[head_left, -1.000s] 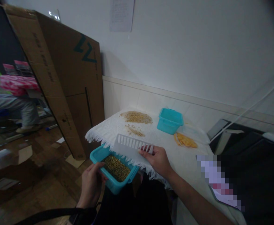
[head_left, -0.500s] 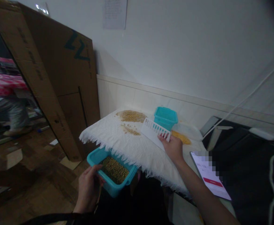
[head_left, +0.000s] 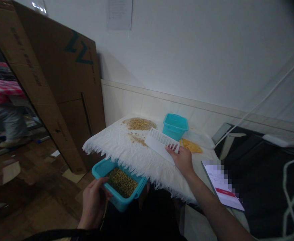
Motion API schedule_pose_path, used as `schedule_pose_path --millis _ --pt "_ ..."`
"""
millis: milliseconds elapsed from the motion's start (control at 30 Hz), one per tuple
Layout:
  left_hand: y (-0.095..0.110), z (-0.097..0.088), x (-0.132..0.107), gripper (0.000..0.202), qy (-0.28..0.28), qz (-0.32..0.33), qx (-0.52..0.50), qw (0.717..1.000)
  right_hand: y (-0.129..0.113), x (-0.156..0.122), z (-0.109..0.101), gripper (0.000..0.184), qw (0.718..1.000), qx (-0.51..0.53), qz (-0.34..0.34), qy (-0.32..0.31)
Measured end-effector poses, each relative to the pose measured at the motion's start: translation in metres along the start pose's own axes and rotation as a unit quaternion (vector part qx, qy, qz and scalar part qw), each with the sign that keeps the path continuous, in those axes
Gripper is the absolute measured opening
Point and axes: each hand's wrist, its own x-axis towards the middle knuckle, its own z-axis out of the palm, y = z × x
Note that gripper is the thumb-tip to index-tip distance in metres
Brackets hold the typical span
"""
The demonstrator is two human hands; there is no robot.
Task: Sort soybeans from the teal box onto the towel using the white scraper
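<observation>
Turquoise tub, part-filled with beans, was in our left hand, just off the front edge of the white-clothed desk. We had the thumb over its near-left rim and the other fingers partly hidden below, gripping it. Cloth fringe hung over the tub's far side.

Our right hand pinched a white slotted plate by its right end, thumb on the near face, fingers showing through the slots. We saw the plate tilted over the desk, slots toward the back edge, left end just beside a small bean scatter. Whether it touched the cloth, we couldn't tell.

Behind the scatter, near the back left corner, we noted a larger bean pile. A second tub, also turquoise, stood upright near the back edge, just beyond the plate. Yellow cloth lay crumpled beside it, toward the right edge. We marked a lit screen, partly pixelated, along the right edge.

Left of the desk we had a tall cardboard box, and past it a blurred co-worker's leg.
</observation>
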Motion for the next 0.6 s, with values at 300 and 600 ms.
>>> schedule_pose_path --millis 300,600 --pt "0.0000 -0.0004 -0.0020 0.024 0.004 0.000 0.005 1.000 -0.0004 -0.0031 -0.0039 0.038 0.999 0.029 0.023 -0.014" --pt "-0.0033 -0.0031 0.0015 0.024 -0.003 0.001 0.007 1.000 -0.0046 -0.0046 -0.0024 0.039 0.999 0.028 0.021 -0.020"
